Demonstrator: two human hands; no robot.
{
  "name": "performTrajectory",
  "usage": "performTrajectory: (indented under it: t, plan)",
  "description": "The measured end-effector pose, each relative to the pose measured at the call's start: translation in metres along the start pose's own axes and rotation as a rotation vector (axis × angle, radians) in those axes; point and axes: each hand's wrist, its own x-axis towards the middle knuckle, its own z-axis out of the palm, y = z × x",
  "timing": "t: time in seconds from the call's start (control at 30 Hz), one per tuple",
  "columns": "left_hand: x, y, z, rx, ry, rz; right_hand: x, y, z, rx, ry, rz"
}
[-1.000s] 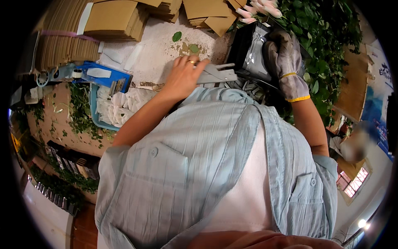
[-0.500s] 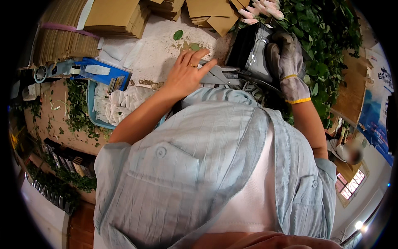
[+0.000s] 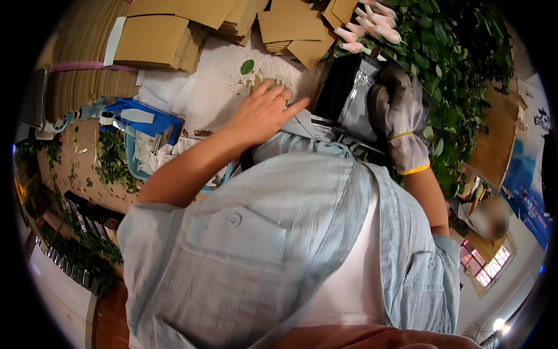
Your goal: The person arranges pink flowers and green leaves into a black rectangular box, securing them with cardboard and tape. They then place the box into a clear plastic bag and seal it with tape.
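My left hand (image 3: 263, 113), bare with a ring, has its fingers stretched out low over the near edge of the whitish worktop (image 3: 218, 75). Its thumb points at a grey flat piece with metal fittings (image 3: 314, 129); whether they touch I cannot tell. My right hand (image 3: 401, 107) wears a grey glove with a yellow cuff. Its fingers are closed against the right side of a glossy black and silver block (image 3: 351, 93), apparently gripping it. The palm side and part of the block are hidden. A green leaf (image 3: 247, 66) lies on the worktop beyond my left hand.
Brown cardboard stacks (image 3: 151, 41) line the back left. A blue tape dispenser (image 3: 145, 119) stands above a light-blue basin (image 3: 130, 152) of white pieces. Pale pink tapered pieces (image 3: 378, 26) lie at the back, beside dense green leaves (image 3: 447, 64) on the right.
My left hand has dipped slightly nearer to me, its fingers angled more to the right. The right hand stays at the block. The whole view has shifted a little.
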Motion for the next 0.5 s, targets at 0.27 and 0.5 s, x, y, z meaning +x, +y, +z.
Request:
performTrajectory:
  t: [0.27,0.5]
  plan:
    - [0.106,-0.058,-0.032,0.351,0.063,-0.065,0.007,-0.007,-0.006,-0.055,-0.063,0.025]
    - [0.152,-0.047,-0.05,0.029,-0.581,-0.286,0.007,-0.005,-0.01,-0.013,-0.06,0.099]
